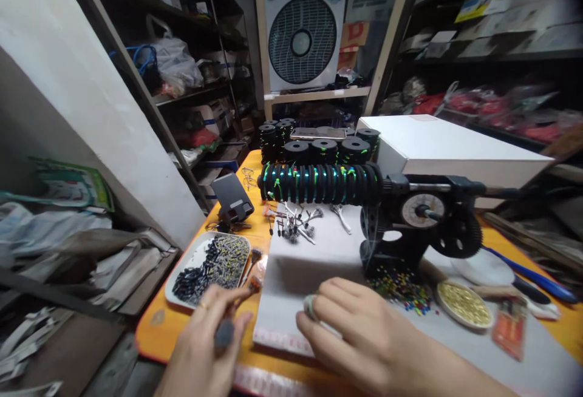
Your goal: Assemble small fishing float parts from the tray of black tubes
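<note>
My left hand [204, 339] is at the lower left, beside the white tray [170, 281] of small black, grey and yellow parts; its fingers are wrapped round a dark rounded object [224, 333], blurred. My right hand [355, 330] is curled over the white board [282, 300], with a pale greenish thing [310, 306] at its fingers that I cannot make out. Behind the hands stands a black hand-cranked winding machine [405, 251] with a dial, carrying a ribbed black spool row [319, 184] wound with green-blue wire. Thin white and grey stalks [296, 227] lie beneath it.
Colourful beads [403, 288] and a dish of gold bits [464, 305] lie at the right, near an orange packet [510, 327] and blue-handled pliers [537, 275]. Black spools [324, 151], a phone [319, 134], a white box [437, 136] and a fan [303, 33] stand behind.
</note>
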The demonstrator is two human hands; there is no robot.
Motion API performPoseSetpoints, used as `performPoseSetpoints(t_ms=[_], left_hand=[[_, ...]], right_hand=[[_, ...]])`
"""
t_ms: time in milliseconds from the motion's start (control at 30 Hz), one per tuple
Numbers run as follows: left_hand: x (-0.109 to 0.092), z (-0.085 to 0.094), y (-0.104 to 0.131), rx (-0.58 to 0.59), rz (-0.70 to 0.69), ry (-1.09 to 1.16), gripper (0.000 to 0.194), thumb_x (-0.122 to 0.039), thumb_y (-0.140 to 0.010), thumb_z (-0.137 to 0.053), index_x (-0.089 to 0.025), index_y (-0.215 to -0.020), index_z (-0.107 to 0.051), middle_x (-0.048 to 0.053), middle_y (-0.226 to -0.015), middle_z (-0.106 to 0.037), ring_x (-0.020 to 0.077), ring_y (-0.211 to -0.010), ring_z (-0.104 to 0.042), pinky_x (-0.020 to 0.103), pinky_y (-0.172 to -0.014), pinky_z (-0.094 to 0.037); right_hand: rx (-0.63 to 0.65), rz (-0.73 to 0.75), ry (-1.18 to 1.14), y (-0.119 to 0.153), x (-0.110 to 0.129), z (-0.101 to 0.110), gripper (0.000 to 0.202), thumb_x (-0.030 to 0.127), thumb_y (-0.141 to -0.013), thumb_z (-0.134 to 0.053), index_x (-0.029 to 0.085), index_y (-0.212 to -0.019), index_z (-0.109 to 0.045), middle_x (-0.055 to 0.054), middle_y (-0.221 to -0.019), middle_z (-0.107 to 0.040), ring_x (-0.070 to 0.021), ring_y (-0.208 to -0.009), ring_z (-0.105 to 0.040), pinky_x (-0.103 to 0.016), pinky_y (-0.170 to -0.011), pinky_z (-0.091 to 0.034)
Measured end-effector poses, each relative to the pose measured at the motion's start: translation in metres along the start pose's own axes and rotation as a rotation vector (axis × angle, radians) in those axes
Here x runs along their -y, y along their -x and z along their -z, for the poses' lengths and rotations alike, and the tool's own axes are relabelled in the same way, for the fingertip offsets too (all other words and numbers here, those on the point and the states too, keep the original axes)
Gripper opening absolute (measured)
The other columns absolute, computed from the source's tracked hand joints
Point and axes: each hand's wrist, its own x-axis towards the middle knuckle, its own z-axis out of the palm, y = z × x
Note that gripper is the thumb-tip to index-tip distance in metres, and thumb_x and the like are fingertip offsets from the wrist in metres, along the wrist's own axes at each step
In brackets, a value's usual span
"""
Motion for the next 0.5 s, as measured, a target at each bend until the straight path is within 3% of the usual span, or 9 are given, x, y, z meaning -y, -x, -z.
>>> performPoseSetpoints(t_ms=[100, 267, 333, 400, 433, 500], left_hand=[[0.003, 0.006, -0.024, 0.104, 0.003, -0.288, 0.024, -0.024, -0.091, -0.048, -0.022, -0.102, -0.070, 0.011, -0.104, -0.065, 0.0274, -0.086, -0.071, 0.040, -0.077, -0.055], [-0.002, 0.002, -0.038, 0.132, 0.032, -0.403, 0.025, -0.020, -0.090, -0.046, -0.022, -0.081, -0.068, 0.010, -0.095, -0.065, 0.0256, -0.075, -0.070, 0.037, -0.072, -0.053], [-0.007, 0.003, -0.033, 0.059, 0.012, -0.310, 0.021, -0.024, -0.091, -0.047, -0.022, -0.081, -0.066, 0.009, -0.093, -0.065, 0.0250, -0.079, -0.069, 0.036, -0.075, -0.052], [-0.016, 0.002, -0.024, -0.072, 0.051, -0.073, 0.015, -0.032, -0.091, -0.053, -0.023, -0.085, -0.064, 0.005, -0.087, -0.066, 0.0235, -0.081, -0.067, 0.032, -0.076, -0.050], [-0.022, -0.001, -0.019, -0.126, 0.108, 0.096, 0.015, -0.036, -0.090, -0.056, -0.023, -0.086, -0.063, 0.002, -0.082, -0.066, 0.0220, -0.079, -0.066, 0.030, -0.073, -0.050], [-0.035, -0.010, -0.010, -0.109, 0.284, 0.487, 0.022, -0.044, -0.088, -0.062, -0.023, -0.082, -0.062, -0.001, -0.071, -0.066, 0.0170, -0.067, -0.062, 0.024, -0.062, -0.047]], right_hand=[[-0.131, -0.215, -0.089, 0.005, 0.000, -0.002, 0.026, 0.006, -0.093, -0.046, 0.012, -0.080, -0.067, -0.002, -0.062, -0.050, -0.0158, -0.056, -0.038, -0.030, -0.050, -0.029], [-0.176, -0.386, -0.310, 0.009, 0.000, 0.001, 0.017, 0.012, -0.096, -0.053, 0.013, -0.090, -0.069, -0.004, -0.071, -0.056, -0.0145, -0.064, -0.050, -0.024, -0.057, -0.039], [-0.175, -0.396, -0.319, 0.009, 0.001, 0.003, 0.016, 0.014, -0.095, -0.055, 0.016, -0.088, -0.069, -0.003, -0.069, -0.054, -0.0138, -0.062, -0.049, -0.024, -0.055, -0.037], [-0.140, -0.384, -0.309, 0.007, 0.004, 0.005, 0.018, 0.013, -0.095, -0.053, 0.017, -0.084, -0.067, 0.000, -0.065, -0.052, -0.0130, -0.057, -0.046, -0.024, -0.053, -0.033], [-0.119, -0.370, -0.313, 0.006, 0.006, 0.006, 0.019, 0.012, -0.094, -0.051, 0.017, -0.084, -0.066, 0.000, -0.063, -0.051, -0.0127, -0.055, -0.044, -0.025, -0.052, -0.032], [-0.083, -0.382, -0.361, 0.003, 0.010, 0.008, 0.019, 0.009, -0.092, -0.049, 0.016, -0.085, -0.064, 0.001, -0.062, -0.053, -0.0122, -0.054, -0.045, -0.025, -0.052, -0.033]])
